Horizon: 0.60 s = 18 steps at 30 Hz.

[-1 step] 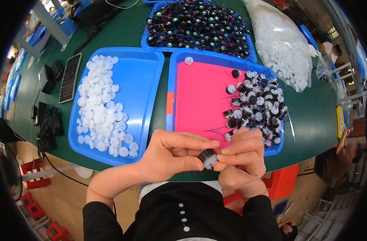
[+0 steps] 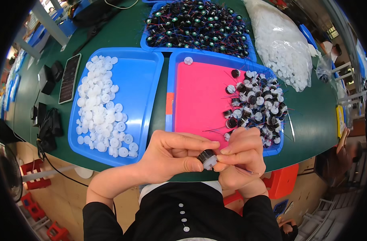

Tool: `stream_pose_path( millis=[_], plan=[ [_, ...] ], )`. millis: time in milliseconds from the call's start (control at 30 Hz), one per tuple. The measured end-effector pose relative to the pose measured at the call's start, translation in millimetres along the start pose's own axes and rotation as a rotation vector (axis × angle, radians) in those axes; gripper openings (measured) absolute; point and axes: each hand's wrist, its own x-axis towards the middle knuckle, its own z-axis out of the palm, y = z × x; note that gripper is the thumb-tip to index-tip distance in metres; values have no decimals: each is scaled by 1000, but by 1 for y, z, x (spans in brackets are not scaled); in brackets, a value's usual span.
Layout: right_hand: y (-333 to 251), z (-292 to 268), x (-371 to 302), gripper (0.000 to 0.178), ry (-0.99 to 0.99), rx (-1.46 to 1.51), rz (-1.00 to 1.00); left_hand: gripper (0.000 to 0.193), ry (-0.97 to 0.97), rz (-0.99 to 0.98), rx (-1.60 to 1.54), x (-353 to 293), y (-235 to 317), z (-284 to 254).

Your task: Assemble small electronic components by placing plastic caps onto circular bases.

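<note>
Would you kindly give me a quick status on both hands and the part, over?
Left hand and right hand both pinching the small black-and-white part at the table edge. Pink-lined tray of finished pieces just beyond. Nothing blocking.

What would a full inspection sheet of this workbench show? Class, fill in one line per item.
Surface: green table, mostly covered by trays.
Job's things: small black part with white cap, pinched between both hands.
Clutter: blue tray of white caps; pink-lined tray with capped parts; tray of black wired parts; bag of white caps.
Hands: left hand and right hand meet at the part.
Cables: black cable at the table's left edge.
Surroundings: red stools.
</note>
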Motion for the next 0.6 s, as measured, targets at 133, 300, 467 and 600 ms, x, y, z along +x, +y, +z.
stream_pose_path(
  millis=[133, 300, 467, 600],
  plan=[
    [4, 3, -3, 22, -2, 150, 82, 42, 15, 44, 90, -1, 0, -3],
    [5, -2, 0, 22, -73, 169, 84, 35, -78, 178, 244, 0, 1, -4],
    [-3, -5, 4, 24, -113, 40, -42, 36, -66, 137, 299, -1, 8, 0],
    [-2, -6, 6, 31, -150, -33, -96, 36, -80, 102, 225, 1, 10, -1]
  ],
)
